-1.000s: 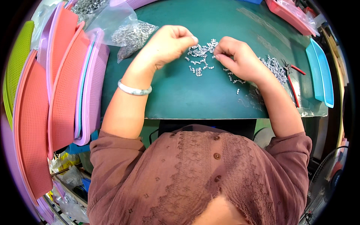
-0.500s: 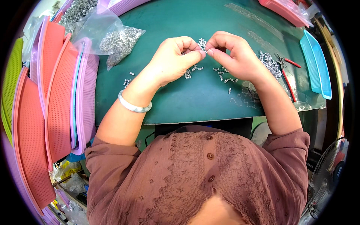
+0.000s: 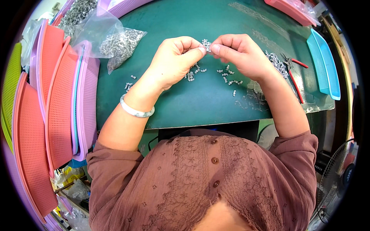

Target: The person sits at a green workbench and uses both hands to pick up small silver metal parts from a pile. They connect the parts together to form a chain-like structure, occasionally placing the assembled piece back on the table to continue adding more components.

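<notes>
My left hand (image 3: 173, 57) and my right hand (image 3: 244, 56) meet over the far middle of the table, thumb and finger pinched on each. What sits between the fingertips is a tiny silvery piece, mostly hidden by them. Just behind it lies a small heap of silver metal parts (image 3: 206, 44). Loose metal pieces (image 3: 191, 76) are scattered below my left hand, and more such pieces (image 3: 232, 82) below my right. Beside my right wrist is a larger pile of metal parts (image 3: 274, 61). A few bits (image 3: 129, 85) lie by my left forearm.
Red-handled pliers (image 3: 295, 79) rest at the right of the green table (image 3: 173, 111), before a blue basket (image 3: 323, 63). A clear bag of metal parts (image 3: 123, 46) lies far left. Stacked plastic baskets (image 3: 61, 107) line the left edge; a fan (image 3: 339, 177) stands lower right.
Both hands stay pinched together at nearly the same spot. My right fingers have shifted slightly and now spread a little more below the thumb. The whole view has moved slightly.
</notes>
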`<state>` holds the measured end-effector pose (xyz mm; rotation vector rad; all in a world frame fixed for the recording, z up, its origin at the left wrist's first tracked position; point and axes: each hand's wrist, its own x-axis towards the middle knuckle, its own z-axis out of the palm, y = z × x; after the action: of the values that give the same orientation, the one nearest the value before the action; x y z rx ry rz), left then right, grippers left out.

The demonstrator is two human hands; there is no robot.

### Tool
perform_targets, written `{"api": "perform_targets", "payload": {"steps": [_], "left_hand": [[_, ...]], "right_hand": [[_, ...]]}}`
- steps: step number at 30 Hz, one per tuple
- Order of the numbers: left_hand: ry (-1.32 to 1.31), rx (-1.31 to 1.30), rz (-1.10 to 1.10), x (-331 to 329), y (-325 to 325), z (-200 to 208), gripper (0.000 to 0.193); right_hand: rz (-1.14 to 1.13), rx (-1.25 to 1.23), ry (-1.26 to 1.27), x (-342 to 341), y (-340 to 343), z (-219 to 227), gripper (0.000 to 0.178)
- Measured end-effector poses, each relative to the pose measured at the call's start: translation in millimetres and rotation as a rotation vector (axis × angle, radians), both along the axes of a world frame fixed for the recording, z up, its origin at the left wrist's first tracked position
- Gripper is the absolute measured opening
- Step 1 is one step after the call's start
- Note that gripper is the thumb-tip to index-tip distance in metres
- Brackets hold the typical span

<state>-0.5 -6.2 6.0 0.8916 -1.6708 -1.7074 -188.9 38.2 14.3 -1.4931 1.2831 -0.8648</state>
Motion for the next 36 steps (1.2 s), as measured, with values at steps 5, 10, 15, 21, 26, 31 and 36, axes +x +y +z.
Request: {"api": "perform_targets", "payload": {"steps": [5,10,15,21,26,31,36], "left_hand": [[0.012,0.0,-0.015,0.2,1.6,2.0,0.012],[0.016,0.117,-0.019,1.0,1.0,3.8,0.011],[0.035,0.221,-0.044,3.1,-0.7,5.8,0.011],[0.11,0.302,-0.087,4.8,-3.4,3.4,0.01],[0.092,0.323,-0.061,2.6,-2.1,5.2,0.009],[0.115,0.326,-0.077,4.3,-3.2,4.3,0.008],[0.239,0.386,-0.005,6.0,-10.8,1.7,0.004]], "right_hand": [[0.008,-0.012,-0.032,-0.2,0.0,-3.6,0.02],[-0.02,-0.035,-0.042,0.8,0.9,-2.1,0.018],[-0.023,-0.096,-0.071,2.3,1.6,0.8,0.021],[-0.005,-0.145,-0.135,1.6,-0.6,-6.5,0.017],[0.008,-0.155,-0.145,2.0,-0.8,-6.4,0.016],[-0.006,-0.169,-0.085,3.6,0.3,-6.9,0.015],[0.188,-0.513,0.398,6.2,1.1,-14.1,0.01]]}}
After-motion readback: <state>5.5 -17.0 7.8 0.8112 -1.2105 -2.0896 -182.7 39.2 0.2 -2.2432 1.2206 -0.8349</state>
